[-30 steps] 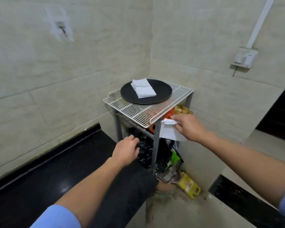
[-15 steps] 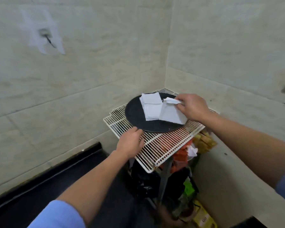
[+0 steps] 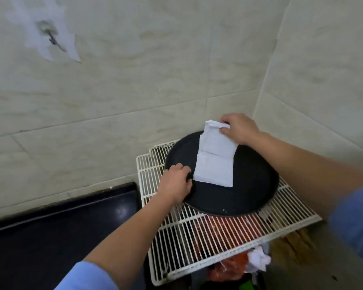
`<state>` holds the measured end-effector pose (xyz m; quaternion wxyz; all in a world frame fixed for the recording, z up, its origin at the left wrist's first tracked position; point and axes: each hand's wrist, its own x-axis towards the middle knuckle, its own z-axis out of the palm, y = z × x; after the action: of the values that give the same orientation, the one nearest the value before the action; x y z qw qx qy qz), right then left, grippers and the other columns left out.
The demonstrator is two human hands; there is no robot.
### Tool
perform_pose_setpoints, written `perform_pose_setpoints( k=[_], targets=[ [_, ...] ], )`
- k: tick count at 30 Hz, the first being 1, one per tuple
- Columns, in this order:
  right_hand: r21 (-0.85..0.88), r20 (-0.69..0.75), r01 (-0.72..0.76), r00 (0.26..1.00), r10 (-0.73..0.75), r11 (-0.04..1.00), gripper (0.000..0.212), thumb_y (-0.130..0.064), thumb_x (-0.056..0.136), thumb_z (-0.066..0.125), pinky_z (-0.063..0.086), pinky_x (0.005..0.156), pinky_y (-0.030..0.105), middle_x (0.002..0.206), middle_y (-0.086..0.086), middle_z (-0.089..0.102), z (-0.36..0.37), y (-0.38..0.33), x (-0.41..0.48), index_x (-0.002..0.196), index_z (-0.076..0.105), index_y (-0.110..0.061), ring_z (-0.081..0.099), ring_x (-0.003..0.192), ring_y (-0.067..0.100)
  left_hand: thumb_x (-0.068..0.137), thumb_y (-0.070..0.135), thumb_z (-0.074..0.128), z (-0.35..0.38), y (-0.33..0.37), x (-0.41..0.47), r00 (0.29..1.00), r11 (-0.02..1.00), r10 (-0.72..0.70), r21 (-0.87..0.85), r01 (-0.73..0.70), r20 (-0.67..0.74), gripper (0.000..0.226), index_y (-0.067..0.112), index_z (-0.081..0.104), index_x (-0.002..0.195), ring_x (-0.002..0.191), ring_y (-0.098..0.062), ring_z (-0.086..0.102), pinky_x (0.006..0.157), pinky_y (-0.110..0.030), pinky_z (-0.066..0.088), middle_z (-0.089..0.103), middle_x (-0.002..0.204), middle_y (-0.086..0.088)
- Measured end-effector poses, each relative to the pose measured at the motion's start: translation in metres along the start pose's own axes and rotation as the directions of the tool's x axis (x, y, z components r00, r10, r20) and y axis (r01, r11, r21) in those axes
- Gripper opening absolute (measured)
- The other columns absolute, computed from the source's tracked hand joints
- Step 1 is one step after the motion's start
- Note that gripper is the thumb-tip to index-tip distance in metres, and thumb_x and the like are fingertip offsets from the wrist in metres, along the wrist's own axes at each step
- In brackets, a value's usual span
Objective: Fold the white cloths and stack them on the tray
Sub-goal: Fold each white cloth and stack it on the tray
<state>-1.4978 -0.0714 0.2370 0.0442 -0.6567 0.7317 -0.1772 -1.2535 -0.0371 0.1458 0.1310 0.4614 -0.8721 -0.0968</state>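
**Right hand lowers cloth onto stack, left hand steadies tray**

Right hand [image 3: 238,128] is over the far edge of the wire rack [image 3: 197,237]. Its grip is pinched on the far end of a folded white cloth [image 3: 217,140], thumb and fingers closed on the fabric. The cloth slopes down from the hand toward the near side. Its lower edge meets the top of the folded stack [image 3: 213,171]; cannot tell if it is pressed flat.

The stack lies on the black round tray [image 3: 252,185], left of the tray's centre, corners roughly squared. The tray sits on the far half of the rack, reaching close to the far and right edges. The near strip of the rack is bare wire.

Left hand [image 3: 176,185] is at the tray's left rim, near the rack's left edge. Its grip is curled over the rim, fingertips on the tray just beside the stack's near left corner. Blue sleeve [image 3: 86,277] shows at the forearm.

Under the rack: red and orange items [image 3: 224,227], seen through the wire, and a crumpled white scrap [image 3: 258,258] below the near right corner. A black slab [image 3: 50,237] lies left of the rack. Tiled wall [image 3: 134,80] stands behind, with a patched spot and metal hook [image 3: 48,36] at upper left.
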Motion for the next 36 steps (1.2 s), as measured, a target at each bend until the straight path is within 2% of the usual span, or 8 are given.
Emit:
perform_pose_setpoints(
  k=[7,10,14,18,24,27,31,36],
  targets=[
    [0.069,0.058,-0.034,0.998,0.03,0.997,0.015,-0.025,0.09,0.059,0.037,0.071,0.03,0.108,0.007,0.065,0.05,0.041,0.063,0.102,0.063,-0.018,0.057,0.097,0.029,0.089,0.028,0.054,0.018,0.001,0.001,0.995,0.998,-0.058,-0.002,0.058,-0.076,0.024,0.016,0.061,0.109,0.098,-0.021,0.05,0.082,-0.037,0.046,0.056,0.106,-0.002],
    [0.036,0.044,-0.002,0.999,0.0,0.999,0.028,-0.03,0.091,0.059,0.044,0.086,0.038,0.118,0.009,0.063,0.069,0.047,0.068,0.115,0.06,-0.018,0.056,0.107,0.031,0.087,0.028,0.055,0.022,-0.001,0.001,0.993,0.998,-0.058,-0.004,0.058,-0.106,0.024,0.016,0.062,0.107,0.094,-0.021,0.05,0.082,-0.037,0.046,0.057,0.104,-0.001],
    [-0.075,0.014,0.118,0.993,-0.117,0.99,0.051,-0.046,0.097,0.044,0.031,0.106,0.046,0.144,0.008,0.044,0.095,0.038,0.056,0.14,0.042,-0.019,0.041,0.131,0.03,0.086,0.029,0.056,0.027,-0.004,0.0,0.988,0.998,-0.066,-0.007,0.066,-0.143,0.025,0.016,0.064,0.105,0.092,-0.019,0.05,0.08,-0.036,0.046,0.057,0.102,0.0],
    [-0.147,0.087,0.146,0.987,-0.134,0.978,0.063,-0.054,0.097,0.031,0.022,0.113,0.045,0.151,0.006,0.037,0.116,0.04,0.044,0.148,0.029,-0.017,0.032,0.139,0.025,0.084,0.031,0.054,0.031,-0.006,0.001,0.985,0.998,-0.07,-0.012,0.069,-0.155,0.027,0.016,0.065,0.104,0.091,-0.02,0.051,0.08,-0.036,0.046,0.057,0.101,0.0],
    [-0.193,0.119,0.147,0.985,-0.126,0.97,0.063,-0.054,0.098,0.031,0.025,0.111,0.047,0.148,0.008,0.037,0.108,0.035,0.043,0.148,0.027,-0.016,0.033,0.136,0.028,0.086,0.029,0.055,0.026,-0.003,0.0,0.992,0.999,-0.044,0.006,0.045,-0.118,0.029,0.014,0.063,0.11,0.095,-0.021,0.05,0.084,-0.039,0.045,0.056,0.105,-0.002],
    [-0.194,0.054,0.137,0.99,-0.129,0.971,0.059,-0.052,0.097,0.036,0.029,0.107,0.047,0.146,0.01,0.039,0.091,0.018,0.037,0.144,0.035,-0.016,0.036,0.134,0.03,0.088,0.026,0.055,0.01,-0.007,-0.009,0.985,0.999,-0.049,0.001,0.05,-0.164,0.029,0.014,0.062,0.113,0.1,-0.02,0.051,0.088,-0.036,0.045,0.056,0.109,-0.002],
    [-0.142,-0.022,0.232,0.971,-0.237,0.962,0.047,-0.042,0.097,0.045,0.033,0.102,0.044,0.138,0.009,0.049,0.076,-0.039,0.021,0.136,0.047,-0.015,0.043,0.126,0.03,0.091,0.027,0.054,-0.02,-0.034,-0.048,0.972,0.989,-0.136,0.023,0.143,-0.192,0.028,0.015,0.06,0.115,0.097,-0.019,0.053,0.085,-0.033,0.046,0.057,0.108,0.0],
    [-0.033,0.02,0.426,0.905,-0.426,0.904,0.041,-0.037,0.097,0.047,0.044,0.09,0.041,0.127,0.009,0.059,0.091,-0.153,-0.026,0.13,0.054,-0.016,0.054,0.115,0.03,0.089,0.026,0.052,-0.054,-0.094,-0.155,0.929,0.933,-0.328,0.096,0.347,-0.17,0.026,0.013,0.061,0.11,0.098,-0.028,0.056,0.077,-0.038,0.045,0.059,0.104,-0.005]
  ],
)
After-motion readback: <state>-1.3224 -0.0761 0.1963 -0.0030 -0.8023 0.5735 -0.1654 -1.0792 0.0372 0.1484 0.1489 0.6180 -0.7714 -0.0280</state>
